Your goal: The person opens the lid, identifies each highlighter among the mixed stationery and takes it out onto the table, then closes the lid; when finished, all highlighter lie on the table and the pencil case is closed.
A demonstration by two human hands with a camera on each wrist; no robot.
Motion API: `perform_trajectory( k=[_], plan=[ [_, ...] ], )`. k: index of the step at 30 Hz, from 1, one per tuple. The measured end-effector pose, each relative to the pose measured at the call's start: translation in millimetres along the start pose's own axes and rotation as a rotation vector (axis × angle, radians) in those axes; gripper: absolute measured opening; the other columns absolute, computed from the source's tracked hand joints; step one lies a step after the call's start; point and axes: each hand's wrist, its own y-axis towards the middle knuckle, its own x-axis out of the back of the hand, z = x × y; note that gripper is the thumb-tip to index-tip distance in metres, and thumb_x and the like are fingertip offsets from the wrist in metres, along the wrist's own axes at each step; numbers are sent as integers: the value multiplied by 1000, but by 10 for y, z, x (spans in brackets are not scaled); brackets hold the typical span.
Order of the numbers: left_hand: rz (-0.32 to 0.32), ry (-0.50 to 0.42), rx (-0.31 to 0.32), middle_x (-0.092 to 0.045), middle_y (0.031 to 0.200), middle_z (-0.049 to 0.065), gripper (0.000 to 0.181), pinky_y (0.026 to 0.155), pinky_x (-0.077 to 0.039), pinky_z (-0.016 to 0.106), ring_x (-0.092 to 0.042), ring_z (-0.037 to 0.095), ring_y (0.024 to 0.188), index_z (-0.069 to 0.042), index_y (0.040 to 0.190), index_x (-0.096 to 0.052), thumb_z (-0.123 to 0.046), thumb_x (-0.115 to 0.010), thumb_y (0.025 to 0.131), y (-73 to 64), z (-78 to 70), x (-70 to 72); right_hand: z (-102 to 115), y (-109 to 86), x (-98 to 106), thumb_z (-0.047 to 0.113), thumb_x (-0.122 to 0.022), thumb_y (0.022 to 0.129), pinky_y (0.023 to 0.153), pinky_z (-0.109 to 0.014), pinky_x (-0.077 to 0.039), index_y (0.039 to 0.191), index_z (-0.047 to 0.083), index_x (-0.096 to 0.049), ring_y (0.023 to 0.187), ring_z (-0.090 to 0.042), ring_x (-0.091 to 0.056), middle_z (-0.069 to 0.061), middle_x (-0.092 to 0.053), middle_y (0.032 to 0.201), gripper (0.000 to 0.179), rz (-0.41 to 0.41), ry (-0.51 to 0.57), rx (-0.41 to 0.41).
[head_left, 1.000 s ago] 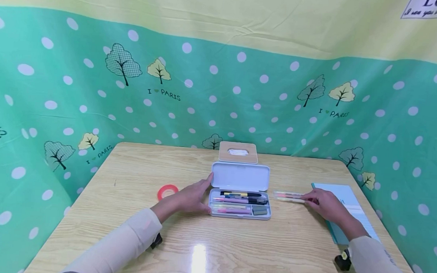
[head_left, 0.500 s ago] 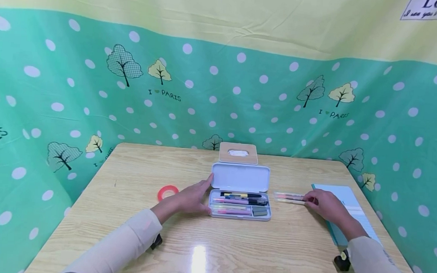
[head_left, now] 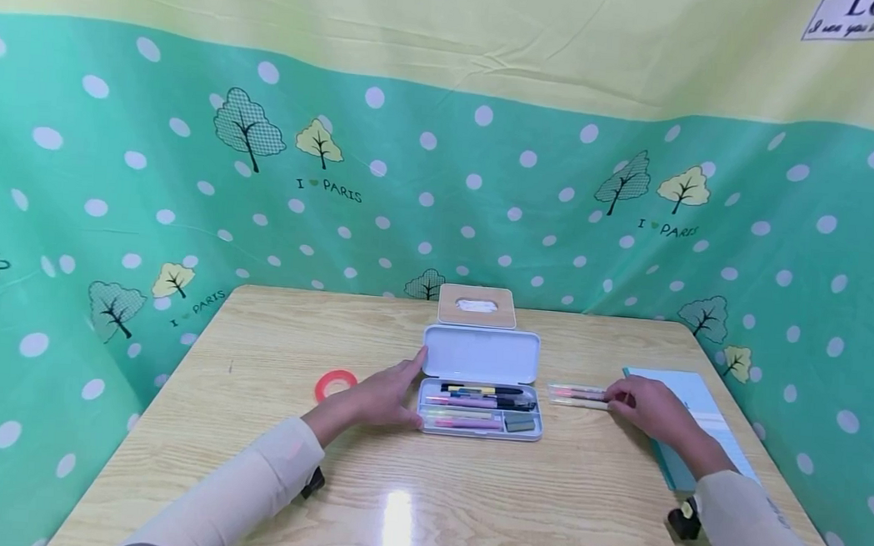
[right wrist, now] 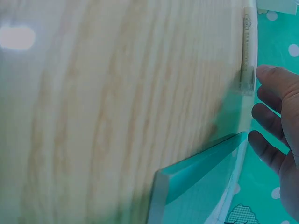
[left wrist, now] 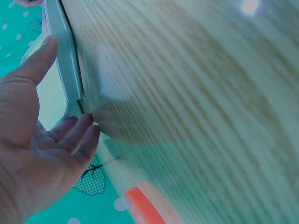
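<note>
In the head view, an open white pencil case (head_left: 481,435) holds several pens (head_left: 467,402) and a grey eraser (head_left: 519,424). My left hand (head_left: 380,396) is at its left end, thumb near the front corner, fingers toward the lid. In the left wrist view, that hand (left wrist: 46,135) has its fingers spread beside the case (left wrist: 67,51). To the right, a few slim pens (head_left: 575,396) lie side by side on the table. My right hand (head_left: 647,407) pinches their right ends. The right wrist view shows the thumb beside a cream pen (right wrist: 248,51); the index finger is mostly hidden.
A light-blue notebook (head_left: 707,406) lies under the right forearm. A red tape roll (head_left: 325,381) sits beside the left wrist. Behind the case stands a wooden-topped tissue box (head_left: 453,312). A green patterned curtain (head_left: 487,192) borders the table (head_left: 268,338).
My right hand has shifted very slightly right along the pens. The left hand, the case and the pens stay practically where they were.
</note>
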Motion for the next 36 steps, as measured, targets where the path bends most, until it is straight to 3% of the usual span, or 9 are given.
perform_trajectory(
  k=[10,23,36],
  plan=[
    [-5,6,-4,-15,172,12,128,127,-28,45,-23,30,157,-17,164,11,-48,-83,82,6,4,-9,193,77,36,15,-75,92,63,-25,-50,97,16,-78,73,-4,-55,8,-67,83,6,-41,-23,93],
    [-8,20,-12,-16,172,12,128,127,-29,44,-24,30,157,-18,164,11,-50,-82,82,23,47,-32,631,266,-22,20,-75,93,67,-26,-55,105,14,-78,76,-3,-60,7,-71,87,14,-17,3,179],
    [-1,6,-9,-15,172,11,127,127,-29,44,-23,29,157,-18,164,11,-49,-82,83,16,18,-18,1107,406,-83,20,-72,95,74,-24,-56,114,17,-77,82,-2,-60,9,-72,93,20,79,59,186]
  ],
)
